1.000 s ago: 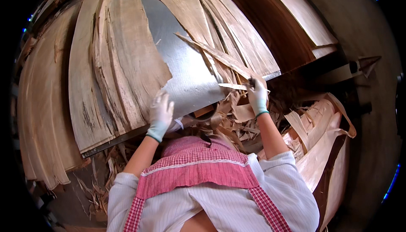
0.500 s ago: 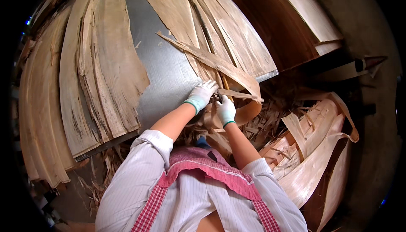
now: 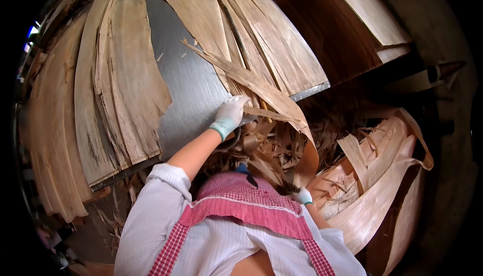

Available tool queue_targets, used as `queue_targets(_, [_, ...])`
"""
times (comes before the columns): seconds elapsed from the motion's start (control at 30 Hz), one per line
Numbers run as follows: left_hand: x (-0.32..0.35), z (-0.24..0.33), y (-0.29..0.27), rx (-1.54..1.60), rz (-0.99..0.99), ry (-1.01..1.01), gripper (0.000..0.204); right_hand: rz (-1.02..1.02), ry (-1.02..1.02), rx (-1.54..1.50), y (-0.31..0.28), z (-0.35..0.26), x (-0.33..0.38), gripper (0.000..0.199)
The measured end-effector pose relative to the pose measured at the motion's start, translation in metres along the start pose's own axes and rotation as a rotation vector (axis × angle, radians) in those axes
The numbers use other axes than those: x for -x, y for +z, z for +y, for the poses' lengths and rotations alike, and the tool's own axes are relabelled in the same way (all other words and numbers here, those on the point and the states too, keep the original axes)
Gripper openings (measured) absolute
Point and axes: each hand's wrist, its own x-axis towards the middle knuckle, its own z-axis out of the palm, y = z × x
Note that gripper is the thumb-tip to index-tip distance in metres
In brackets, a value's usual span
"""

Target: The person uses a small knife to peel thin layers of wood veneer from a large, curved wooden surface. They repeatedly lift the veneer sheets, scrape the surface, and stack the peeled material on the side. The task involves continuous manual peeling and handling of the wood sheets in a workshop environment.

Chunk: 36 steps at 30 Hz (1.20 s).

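My left hand, in a white glove with a mint cuff, is closed at the metal tabletop's front edge on the end of a narrow wood veneer strip. Past it, a longer, wider veneer strip slants across the sheets and off the edge, curling down toward my right hand. My right hand, gloved too, is low beside the apron at the hanging strip's lower end. Its fingers look closed, but they are partly hidden. A small dark shape shows beside them, too blurred to name.
Wide veneer sheets cover the left of the metal tabletop, with more sheets on its right. Veneer scraps heap below the edge. At right lies a pile of bent offcuts. A dark brown stack stands far right.
My right hand has moved away from the left, down and right to beside the apron. The wide strip's curled end now hangs lower. My left hand has shifted slightly left.
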Motion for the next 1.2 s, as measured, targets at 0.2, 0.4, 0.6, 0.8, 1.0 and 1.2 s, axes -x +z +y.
queue_targets(0.2, [0.106,-0.013,-0.005,-0.075,0.428,0.063,0.027,0.552,-0.448,-0.408,-0.127,-0.250,-0.017,0.038])
queue_targets(0.4, [0.176,-0.042,-0.046,0.028,0.510,-0.102,0.029,0.470,-0.605,-0.322,-0.167,-0.316,-0.162,0.062])
queue_targets(0.6, [0.321,-0.111,-0.119,-0.077,1.016,-0.516,0.025,0.523,-0.638,-0.045,-0.160,-0.312,-0.147,0.027])
queue_targets(0.8, [0.464,-0.219,-0.122,0.574,1.503,-0.949,0.030,0.951,-0.135,-0.234,-0.175,-0.222,-0.108,0.032])
queue_targets(1.0, [0.484,-0.255,-0.164,1.445,1.686,-0.863,0.035,0.233,-0.595,-0.754,-0.104,-0.411,-0.056,0.024])
queue_targets(1.2, [0.489,-0.280,-0.181,1.762,1.588,-0.737,0.038,-0.282,-0.752,-0.771,0.020,-0.590,-0.050,0.022])
